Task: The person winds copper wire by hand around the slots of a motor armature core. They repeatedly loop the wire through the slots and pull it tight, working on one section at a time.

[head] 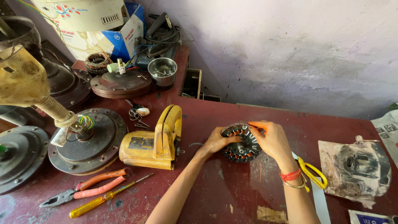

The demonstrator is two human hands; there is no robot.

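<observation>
A round motor stator (242,143) with copper windings and white slot liners lies flat on the dark red workbench (232,186). My left hand (215,141) grips its left rim, thumb on top. My right hand (271,139) curls over its right side, fingertips at the upper rim. A red thread and a bangle circle my right wrist. Yellow-handled scissors (313,172) lie just right of that wrist.
A yellow power tool (155,141) sits left of the stator. Orange-handled pliers (85,191) and a yellow screwdriver (103,201) lie at front left. Fan motor housings (89,141), a steel bowl (162,71), a box and cables crowd the left and back. A grey motor part (360,166) rests on paper at right.
</observation>
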